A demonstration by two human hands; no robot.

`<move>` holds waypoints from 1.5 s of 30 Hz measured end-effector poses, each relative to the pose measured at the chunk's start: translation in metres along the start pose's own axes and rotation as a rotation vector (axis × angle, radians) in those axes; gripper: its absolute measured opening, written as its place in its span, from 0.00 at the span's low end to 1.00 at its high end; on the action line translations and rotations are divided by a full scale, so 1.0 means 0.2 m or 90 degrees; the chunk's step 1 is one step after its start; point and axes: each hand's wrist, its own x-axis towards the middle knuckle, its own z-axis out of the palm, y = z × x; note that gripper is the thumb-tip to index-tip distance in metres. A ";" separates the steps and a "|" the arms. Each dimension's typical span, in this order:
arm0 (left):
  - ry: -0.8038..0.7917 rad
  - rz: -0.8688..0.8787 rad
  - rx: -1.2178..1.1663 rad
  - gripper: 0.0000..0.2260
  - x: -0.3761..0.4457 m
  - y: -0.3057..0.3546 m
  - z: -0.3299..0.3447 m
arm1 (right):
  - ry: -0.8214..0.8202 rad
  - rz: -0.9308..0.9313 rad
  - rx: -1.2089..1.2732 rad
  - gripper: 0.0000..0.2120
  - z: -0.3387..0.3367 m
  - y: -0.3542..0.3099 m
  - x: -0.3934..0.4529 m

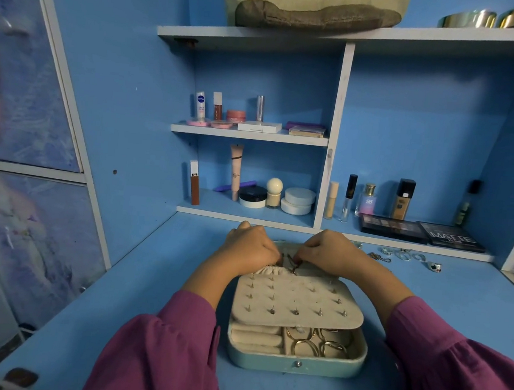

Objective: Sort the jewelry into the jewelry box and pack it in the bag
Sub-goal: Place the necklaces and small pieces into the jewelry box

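- Evidently the sorting is well under way: the jewelry box (295, 358) lies open on the blue desk (155, 279), and its front compartment already holds several gold bangles (317, 344), beside a row of cream ring rolls (255, 337).
- The earring panel (297, 301), folded over the tray, shows many stud posts seated in its holes.
- Both hands work at the far edge, over the elastic pocket (271, 270) of the lid. The left hand (249, 245) is curled, fingertips pinching at a thin dark chain (290, 261); the right hand (327, 252) is likewise curled and pinches the same chain from the other side.
- Whether the chain is being tucked into the pocket or hung on a hook, I cannot tell; the fingers hide that spot.
- Still to be sorted: a few silver rings (404, 254), a small chain piece (379, 257) and a ring with a dark stone (434, 266) lie loose on the desk, to the right of the box and apart from it.
- After that, the box has yet to be closed and packed; the only likely bag is the olive fabric bag (312, 7) on the top shelf (294, 38).
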 end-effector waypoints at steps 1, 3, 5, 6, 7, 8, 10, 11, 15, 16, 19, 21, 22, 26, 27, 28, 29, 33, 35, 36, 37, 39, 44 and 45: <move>-0.010 0.008 -0.011 0.09 -0.01 0.01 -0.01 | -0.009 -0.004 0.007 0.11 -0.01 0.01 0.00; -0.032 0.035 -0.048 0.04 -0.04 0.04 -0.02 | -0.038 -0.016 0.027 0.07 -0.03 0.02 -0.01; -0.052 0.068 -0.088 0.06 -0.05 0.05 -0.03 | -0.062 -0.032 0.038 0.04 -0.06 0.03 -0.03; -0.060 0.082 -0.101 0.07 -0.05 0.05 -0.02 | -0.069 -0.037 0.039 0.04 -0.07 0.04 -0.03; -0.066 0.091 -0.110 0.07 -0.05 0.05 -0.02 | -0.075 -0.040 0.036 0.04 -0.08 0.04 -0.03; -0.069 0.098 -0.115 0.07 -0.05 0.05 -0.01 | -0.081 -0.042 0.032 0.04 -0.08 0.05 -0.03; -0.075 0.106 -0.119 0.07 -0.03 0.06 0.00 | -0.094 -0.048 0.018 0.03 -0.08 0.04 -0.04; -0.077 0.110 -0.116 0.06 -0.03 0.06 0.00 | -0.098 -0.051 0.007 0.03 -0.08 0.03 -0.04; -0.101 0.109 -0.104 0.04 -0.01 0.06 0.01 | -0.114 -0.050 -0.013 0.04 -0.06 0.02 -0.04; -0.110 0.109 -0.104 0.03 -0.01 0.05 0.01 | -0.119 -0.049 -0.014 0.04 -0.06 0.02 -0.04; -0.110 0.096 -0.140 0.02 0.00 0.05 0.00 | -0.128 -0.043 0.004 0.04 -0.06 0.03 -0.03; -0.078 0.070 -0.216 0.03 0.01 0.05 0.00 | -0.135 -0.038 0.030 0.05 -0.07 0.04 -0.03; -0.057 0.061 -0.243 0.04 0.01 0.05 0.00 | -0.139 -0.037 0.043 0.06 -0.07 0.04 -0.03; -0.034 0.069 -0.236 0.04 0.01 0.04 0.01 | -0.148 -0.038 0.085 0.07 -0.08 0.06 -0.04; -0.052 0.071 -0.228 0.04 0.00 0.04 0.01 | -0.150 -0.037 0.095 0.08 -0.08 0.06 -0.03; -0.062 0.073 -0.230 0.04 0.00 0.04 0.00 | -0.152 -0.036 0.102 0.08 -0.07 0.07 -0.03; -0.060 0.072 -0.242 0.05 0.00 0.05 0.00 | -0.151 -0.035 0.108 0.08 -0.07 0.07 -0.03; -0.001 0.048 -0.249 0.10 0.00 0.03 0.00 | -0.131 -0.021 0.139 0.08 -0.06 0.06 -0.02; 0.001 0.050 -0.219 0.11 0.00 0.01 0.01 | -0.125 -0.013 0.137 0.08 -0.06 0.06 -0.02; -0.006 0.056 -0.219 0.10 0.00 0.01 0.01 | -0.123 -0.012 0.133 0.08 -0.06 0.05 -0.02; -0.014 0.063 -0.234 0.10 -0.01 0.01 0.02 | -0.123 -0.013 0.127 0.08 -0.06 0.05 -0.02; -0.013 0.068 -0.272 0.08 -0.01 0.03 0.02 | -0.128 -0.017 0.118 0.06 -0.06 0.05 -0.02; 0.080 0.061 -0.241 0.07 0.03 -0.01 0.03 | -0.120 -0.005 0.142 0.08 -0.06 0.04 -0.03; 0.073 0.058 -0.219 0.07 0.03 -0.02 0.03 | -0.120 -0.003 0.136 0.08 -0.06 0.04 -0.03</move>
